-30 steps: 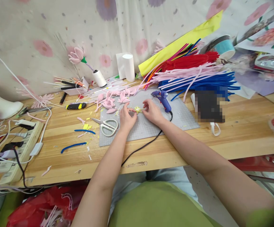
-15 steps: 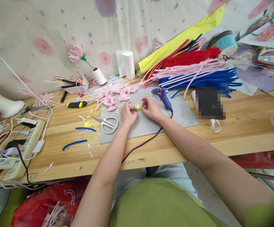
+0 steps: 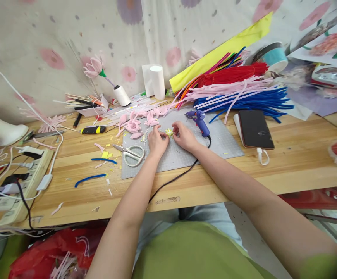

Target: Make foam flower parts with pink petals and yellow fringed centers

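Note:
Over the grey cutting mat, a small yellow-and-white fringed flower centre sits between my two hands. My left hand has its thumb and fingertips closed at the left side of it. From the right, my right hand pinches its other edge with curled fingers. Scissors with white handles lie left of my left hand. Just behind that hand are several pink fuzzy petals and some thin pale clippings. A purple glue gun rests right of my right hand, its black cord running under my right forearm.
Bundled pipe cleaners lie at the back right, near a dark phone. A pink flower stands in a white spool. On the left are a utility knife, blue pipe-cleaner pieces and a power strip.
My hands stay almost in place around the flower centre, with only slight finger movement. The whole view has shifted a little.

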